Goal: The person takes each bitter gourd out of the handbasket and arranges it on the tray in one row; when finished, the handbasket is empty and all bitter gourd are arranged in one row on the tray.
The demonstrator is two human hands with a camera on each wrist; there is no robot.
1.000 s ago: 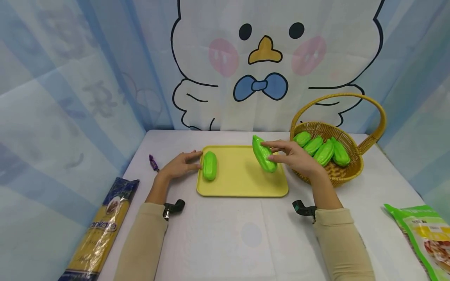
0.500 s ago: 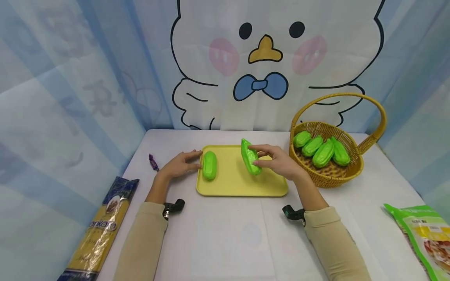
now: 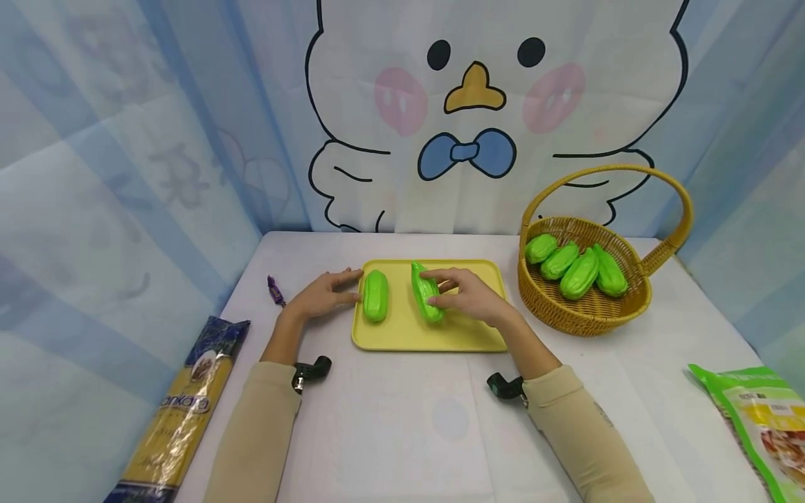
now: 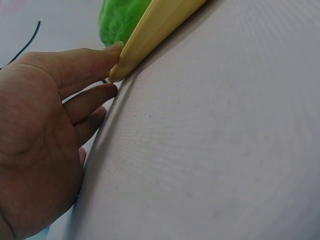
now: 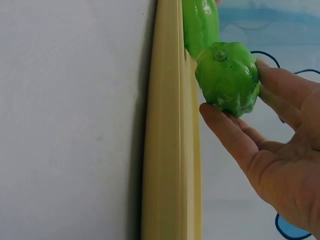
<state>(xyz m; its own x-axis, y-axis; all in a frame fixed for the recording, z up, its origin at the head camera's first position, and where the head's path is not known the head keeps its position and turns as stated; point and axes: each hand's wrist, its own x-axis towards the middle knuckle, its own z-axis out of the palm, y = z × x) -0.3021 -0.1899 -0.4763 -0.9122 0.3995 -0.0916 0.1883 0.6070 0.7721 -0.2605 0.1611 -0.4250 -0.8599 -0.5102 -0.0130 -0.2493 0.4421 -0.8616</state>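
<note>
My left hand (image 3: 322,295) rests at the left edge of a yellow tray (image 3: 396,342), thumb and fingers fairly straight against its rim. In the left wrist view, the thumb (image 4: 95,62) touches the tray's edge. One glossy green bitter melon (image 3: 375,297) lies on the tray beside that hand. My right hand (image 3: 468,297) pinches a second bitter melon (image 3: 423,290) between thumb and fingers, over the middle of the tray. The right wrist view shows the end of this held bitter melon (image 5: 227,75) close to the tray's side. Whether it touches the tray, I cannot tell.
A wicker basket (image 3: 566,321) with a tall handle holds several more bitter melons (image 3: 578,274) at the back right. A noodle packet (image 3: 182,405) lies at the left, a small purple wrapped item (image 3: 274,290) behind it. A green bag (image 3: 761,419) lies at the right edge.
My right hand has carried the bitter melon leftward and lower, from the tray's right end to its middle. The left hand has stayed at the tray's left edge.
</note>
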